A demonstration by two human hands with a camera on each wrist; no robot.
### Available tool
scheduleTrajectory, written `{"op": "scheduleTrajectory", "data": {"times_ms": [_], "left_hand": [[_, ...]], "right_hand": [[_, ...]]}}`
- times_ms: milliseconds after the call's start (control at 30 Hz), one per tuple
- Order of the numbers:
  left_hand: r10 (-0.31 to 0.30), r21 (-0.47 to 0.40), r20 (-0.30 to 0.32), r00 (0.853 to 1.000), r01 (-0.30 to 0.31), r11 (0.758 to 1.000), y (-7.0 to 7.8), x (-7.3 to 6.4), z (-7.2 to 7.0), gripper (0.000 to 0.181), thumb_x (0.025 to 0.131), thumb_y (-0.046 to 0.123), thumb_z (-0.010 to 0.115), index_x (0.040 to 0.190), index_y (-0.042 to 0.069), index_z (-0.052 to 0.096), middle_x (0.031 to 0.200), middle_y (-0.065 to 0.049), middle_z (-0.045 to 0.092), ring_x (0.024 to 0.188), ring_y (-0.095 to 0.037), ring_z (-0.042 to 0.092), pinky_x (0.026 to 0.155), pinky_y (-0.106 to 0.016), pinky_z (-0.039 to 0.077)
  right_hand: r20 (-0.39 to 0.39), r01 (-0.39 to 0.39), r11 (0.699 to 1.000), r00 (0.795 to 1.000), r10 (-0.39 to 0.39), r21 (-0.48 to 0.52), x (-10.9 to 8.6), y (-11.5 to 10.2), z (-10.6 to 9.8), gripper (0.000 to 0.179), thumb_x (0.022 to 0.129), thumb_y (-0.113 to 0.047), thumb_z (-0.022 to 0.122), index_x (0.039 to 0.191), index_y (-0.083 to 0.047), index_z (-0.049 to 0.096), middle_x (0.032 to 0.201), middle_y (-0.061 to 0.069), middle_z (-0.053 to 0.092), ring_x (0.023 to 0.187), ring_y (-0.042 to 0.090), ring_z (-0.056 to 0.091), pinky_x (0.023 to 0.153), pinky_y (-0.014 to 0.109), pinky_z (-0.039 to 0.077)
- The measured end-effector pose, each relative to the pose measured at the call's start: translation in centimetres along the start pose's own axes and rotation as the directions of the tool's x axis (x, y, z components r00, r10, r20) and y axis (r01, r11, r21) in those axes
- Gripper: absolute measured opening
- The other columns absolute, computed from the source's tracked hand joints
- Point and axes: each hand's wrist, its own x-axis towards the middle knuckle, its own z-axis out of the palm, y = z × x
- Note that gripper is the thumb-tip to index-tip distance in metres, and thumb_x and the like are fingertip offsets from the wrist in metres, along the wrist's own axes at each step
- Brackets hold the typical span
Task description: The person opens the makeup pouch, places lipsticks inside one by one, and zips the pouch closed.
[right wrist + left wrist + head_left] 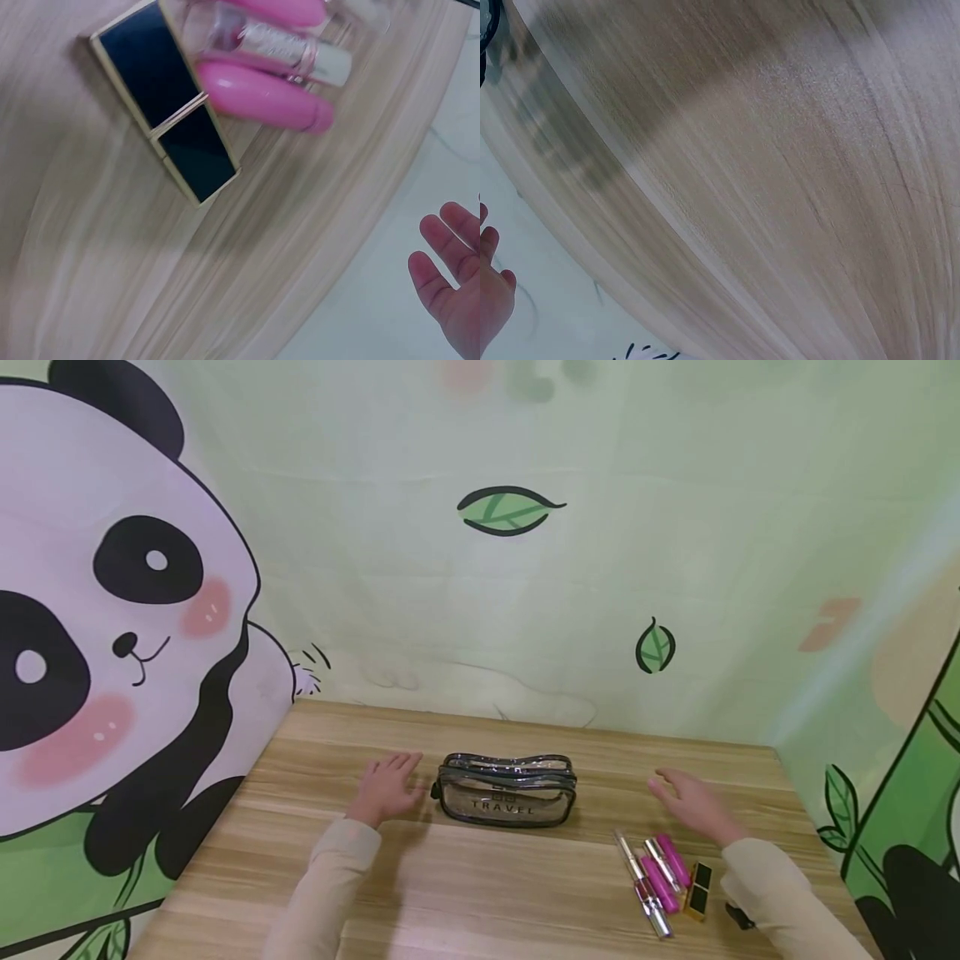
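Black-and-gold lipstick (698,891) plus pink tubes (660,885), kinda front-right of the pouch (504,802). Left hand (386,789) and right hand (690,802) flank it, fingers loose.

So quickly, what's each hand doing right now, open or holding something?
Left hand: open, holding nothing, beside the clear pouch.
Right hand: open, holding nothing, near the pink tubes.

Two forearms (783,893), covered by pale long sleeves (318,881), are stretched forward. The left hand (385,789) is held with fingers loosely spread, pointed ahead and slightly inward. Well apart from those fingers, the right hand (692,804) is angled inward, its fingers extended and relaxed. Both wrists (731,837) are kept behind the fingers.
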Motion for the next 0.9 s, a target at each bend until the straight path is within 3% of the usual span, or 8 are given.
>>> {"op": "scheduleTrajectory", "data": {"times_ms": [500, 900], "left_hand": [[0.022, -0.025, 0.049, 0.999, -0.021, 0.999, 1.0, 0.2, 0.5, 0.065, 0.08, 0.034, 0.053, 0.138, 0.015, 0.03, 0.138, -0.011, 0.038, 0.128, -0.031, 0.032, 0.104, -0.055, 0.019], [0.019, -0.055, 0.038, 0.999, -0.017, 0.998, 1.5, 0.3, 0.6, 0.069, 0.078, 0.039, 0.054, 0.138, 0.015, 0.029, 0.137, -0.01, 0.039, 0.126, -0.031, 0.035, 0.103, -0.053, 0.021]], "right_hand": [[-0.002, 0.065, 0.993, 0.998, -0.065, 0.1, 0.9, -3.0, 0.7, 0.058, 0.091, -0.042, 0.036, 0.129, 0.003, 0.04, 0.128, 0.025, 0.044, 0.115, 0.043, 0.043, 0.093, 0.054, 0.035], [0.028, 0.094, 0.979, 0.995, -0.101, 0.18, 1.2, -5.3, 1.1, 0.064, 0.086, -0.045, 0.046, 0.134, -0.004, 0.034, 0.132, 0.021, 0.042, 0.113, 0.04, 0.046, 0.09, 0.054, 0.038]]}}
